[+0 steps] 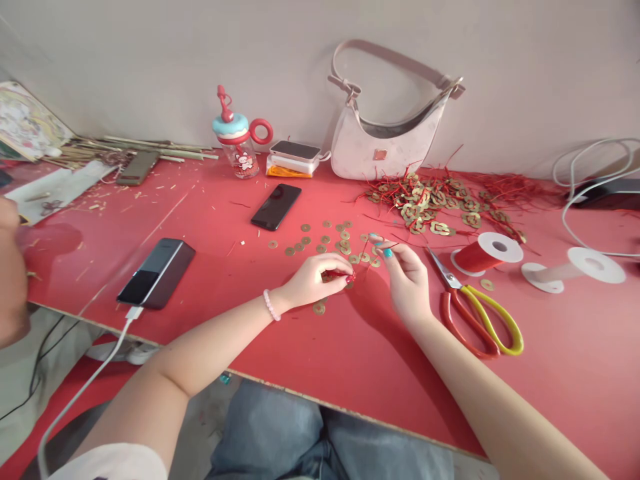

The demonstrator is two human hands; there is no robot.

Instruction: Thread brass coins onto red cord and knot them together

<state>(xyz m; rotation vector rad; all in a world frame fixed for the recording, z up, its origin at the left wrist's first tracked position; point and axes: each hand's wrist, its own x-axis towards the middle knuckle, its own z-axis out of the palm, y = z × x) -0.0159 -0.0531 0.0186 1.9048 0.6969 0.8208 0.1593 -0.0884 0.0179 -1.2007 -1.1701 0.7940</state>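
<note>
My left hand (316,279) is closed around red cord (336,273), part of it tucked behind the fingers. A thin strand rises from there toward my right hand (407,280), whose thumb and forefinger pinch it. Brass-coloured coins with holes (325,239) lie scattered on the red table under and beyond both hands. Scissors (475,300) with one red and one yellow handle lie right of my right hand, blades pointing away. Behind them a spool of red thread (475,257) stands on its flange.
Coins tied with red cords (425,200) are heaped before a pale handbag (385,150). A nearly bare white spool (575,267) is at right. Farther left are a black phone (277,206), a cup (243,157) and a cabled device (157,272). Another person's arm (13,280) shows at left.
</note>
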